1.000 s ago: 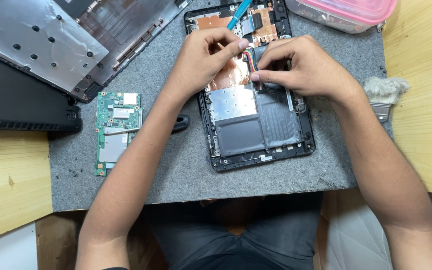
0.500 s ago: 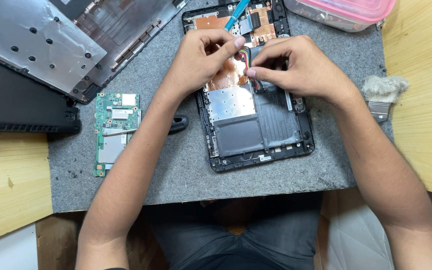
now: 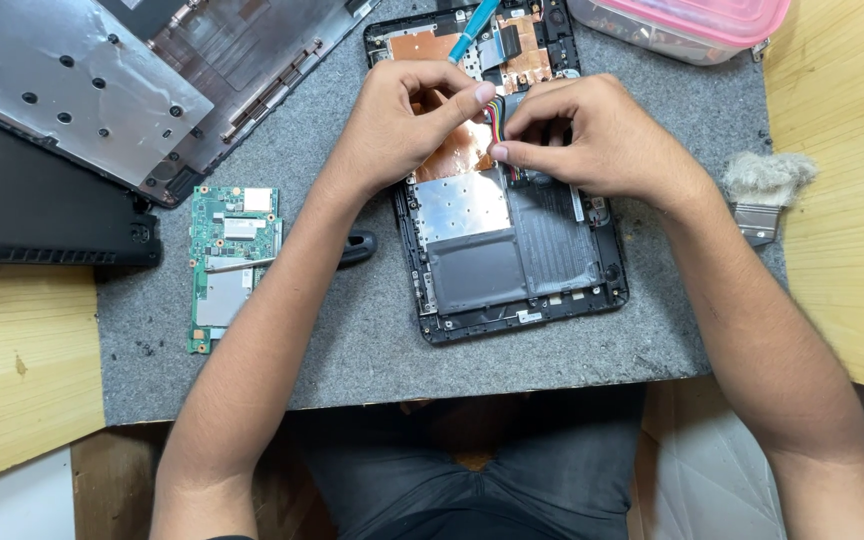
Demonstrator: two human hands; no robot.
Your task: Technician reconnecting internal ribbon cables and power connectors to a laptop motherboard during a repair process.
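Overhead, head view: opened laptop base (image 3: 512, 250) lying on a grey felt mat (image 3: 372, 350) that covers the wooden tabletop (image 3: 842, 200). Left hand (image 3: 402, 125) and right hand (image 3: 592, 135) meet over the upper middle of the base, both pinched closed on a small bundle of coloured wires (image 3: 497, 118), thumb and forefinger of each touching it. Wires: judged light, limp, thin and easily torn; best gripped at the plug end rather than along the strands. Beside the left forearm, a green circuit board (image 3: 227, 265); above it, a detached silver-lined cover (image 3: 102, 80). Also present: blue tool (image 3: 474, 28), pink-lidded box (image 3: 682, 25), brush (image 3: 764, 195) at right.
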